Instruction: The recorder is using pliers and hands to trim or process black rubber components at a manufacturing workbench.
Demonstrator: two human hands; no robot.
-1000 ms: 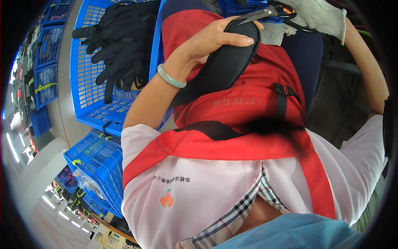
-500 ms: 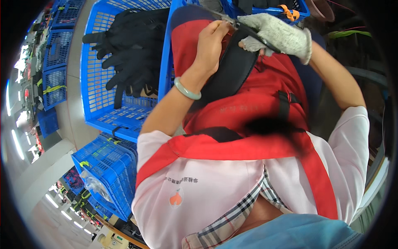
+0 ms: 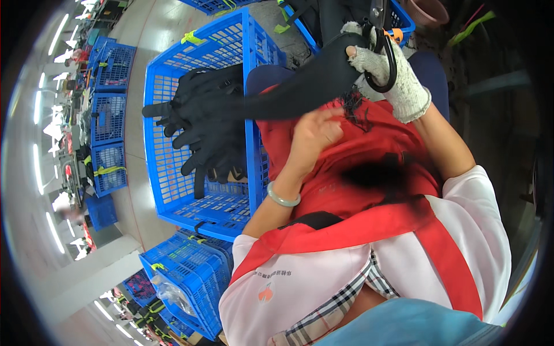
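My right hand (image 3: pixel 381 69), in a pale knit glove with bare fingertips, is closed around black-handled scissors (image 3: pixel 392 63), blades pointing away from me. The thumb and fingers of the same hand also pinch one end of a long black fabric piece (image 3: pixel 300 86). That piece stretches left across my lap to the rim of a blue basket. Just below it is my bare left hand (image 3: pixel 316 138), slightly blurred, fingers loosely apart and nothing seen in them. Black thread scraps (image 3: pixel 359 109) lie on my red apron (image 3: pixel 329 167).
The blue basket (image 3: pixel 251 155) at my left holds a heap of similar black pieces (image 3: pixel 210 115). Another blue crate (image 3: pixel 404 23) with black material stands ahead, beside a pinkish bin (image 3: pixel 428 10). Stacked blue crates (image 3: pixel 190 277) are at the lower left.
My left hand has let go of the black piece and come back toward my lap. The right hand has shifted slightly, and the piece now reaches left toward the basket.
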